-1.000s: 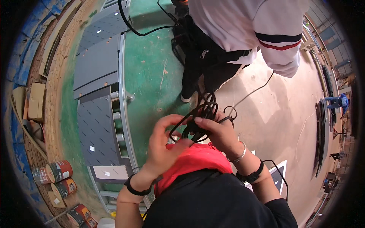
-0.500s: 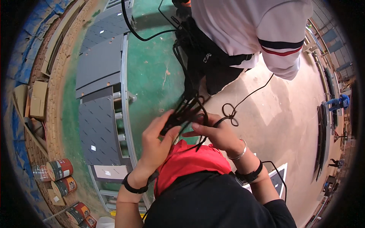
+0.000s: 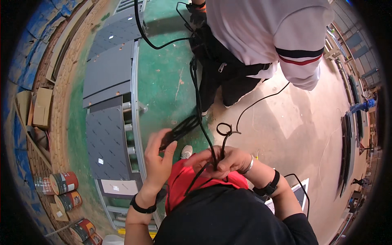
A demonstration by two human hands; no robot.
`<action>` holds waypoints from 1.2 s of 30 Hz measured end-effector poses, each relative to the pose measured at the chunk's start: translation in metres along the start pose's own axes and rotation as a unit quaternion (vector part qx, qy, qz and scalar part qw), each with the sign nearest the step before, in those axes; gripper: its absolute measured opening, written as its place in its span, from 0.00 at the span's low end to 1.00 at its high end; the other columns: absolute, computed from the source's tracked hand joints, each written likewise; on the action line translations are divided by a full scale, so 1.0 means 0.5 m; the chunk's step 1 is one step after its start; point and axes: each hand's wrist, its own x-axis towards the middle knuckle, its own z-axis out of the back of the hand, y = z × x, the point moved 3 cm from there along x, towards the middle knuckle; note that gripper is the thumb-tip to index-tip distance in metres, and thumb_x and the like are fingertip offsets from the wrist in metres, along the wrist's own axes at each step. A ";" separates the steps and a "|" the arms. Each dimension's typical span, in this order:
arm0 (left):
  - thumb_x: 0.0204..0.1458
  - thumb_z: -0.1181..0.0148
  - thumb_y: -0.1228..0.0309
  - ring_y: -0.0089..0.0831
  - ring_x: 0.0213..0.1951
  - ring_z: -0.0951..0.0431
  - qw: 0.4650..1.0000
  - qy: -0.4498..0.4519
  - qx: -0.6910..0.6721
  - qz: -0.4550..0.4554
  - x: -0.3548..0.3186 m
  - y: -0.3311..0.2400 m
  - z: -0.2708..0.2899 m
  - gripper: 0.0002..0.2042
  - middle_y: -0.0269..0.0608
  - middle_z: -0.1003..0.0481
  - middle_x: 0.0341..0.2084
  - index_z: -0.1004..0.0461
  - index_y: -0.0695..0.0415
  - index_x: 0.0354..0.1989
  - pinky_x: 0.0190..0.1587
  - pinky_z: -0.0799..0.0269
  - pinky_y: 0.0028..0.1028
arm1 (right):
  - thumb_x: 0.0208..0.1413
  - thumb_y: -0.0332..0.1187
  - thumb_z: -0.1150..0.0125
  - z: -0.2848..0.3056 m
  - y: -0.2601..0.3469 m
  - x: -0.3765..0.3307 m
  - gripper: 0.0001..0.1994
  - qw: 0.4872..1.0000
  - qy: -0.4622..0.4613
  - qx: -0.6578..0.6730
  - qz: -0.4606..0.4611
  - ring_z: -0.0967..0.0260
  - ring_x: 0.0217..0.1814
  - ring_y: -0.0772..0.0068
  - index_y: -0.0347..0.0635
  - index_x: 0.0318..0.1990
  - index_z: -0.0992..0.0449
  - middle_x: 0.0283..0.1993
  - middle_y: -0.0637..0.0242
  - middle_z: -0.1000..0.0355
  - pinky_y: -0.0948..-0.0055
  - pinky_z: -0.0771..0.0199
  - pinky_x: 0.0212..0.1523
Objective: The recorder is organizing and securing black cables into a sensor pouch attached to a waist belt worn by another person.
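Head view: the left hand (image 3: 157, 157) curls its fingers around a bundle of black cables (image 3: 179, 128) at chest height — the right hand (image 3: 222, 160) pinches the strands trailing from it, fingers closed.

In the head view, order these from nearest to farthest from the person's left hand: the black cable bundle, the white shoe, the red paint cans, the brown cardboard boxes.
1. Black cable bundle: gripped in the left hand.
2. White shoe: just right of it, on the green floor.
3. Red paint cans: lower left, by the brick wall.
4. Brown cardboard boxes: far left, higher up.
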 end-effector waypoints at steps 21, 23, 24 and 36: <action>0.55 0.54 0.75 0.28 0.43 0.31 0.828 0.166 -0.422 0.328 -0.127 0.056 -0.076 0.17 0.42 0.34 0.43 0.46 0.65 0.52 0.47 0.35 0.24 | 0.57 0.40 0.49 -0.030 -0.018 0.055 0.11 0.908 -0.042 -0.413 -0.059 0.41 0.28 0.86 0.43 0.39 0.27 0.28 0.75 0.34 0.85 0.42 0.30; 0.55 0.56 0.73 0.28 0.40 0.30 0.823 0.109 -0.470 0.302 -0.114 0.051 -0.072 0.16 0.41 0.33 0.38 0.45 0.64 0.51 0.44 0.34 0.26 | 0.59 0.42 0.54 -0.040 -0.002 0.048 0.14 0.884 -0.074 -0.460 0.050 0.38 0.39 0.80 0.41 0.34 0.29 0.34 0.71 0.32 0.79 0.40 0.44; 0.55 0.56 0.72 0.28 0.36 0.30 0.827 0.096 -0.473 0.288 -0.099 0.059 -0.072 0.15 0.41 0.33 0.35 0.44 0.63 0.50 0.41 0.33 0.26 | 0.60 0.41 0.55 -0.003 -0.012 0.022 0.14 0.891 -0.135 -0.432 0.028 0.37 0.38 0.79 0.39 0.34 0.29 0.33 0.69 0.31 0.79 0.40 0.43; 0.58 0.58 0.58 0.29 0.23 0.33 0.679 0.288 -0.602 0.307 -0.024 0.022 -0.061 0.18 0.42 0.34 0.27 0.38 0.60 0.47 0.28 0.33 0.30 | 0.46 0.37 0.35 -0.029 0.070 0.001 0.16 0.837 -0.434 -0.299 0.147 0.51 0.13 0.88 0.39 0.35 0.33 0.18 0.77 0.41 0.84 0.55 0.12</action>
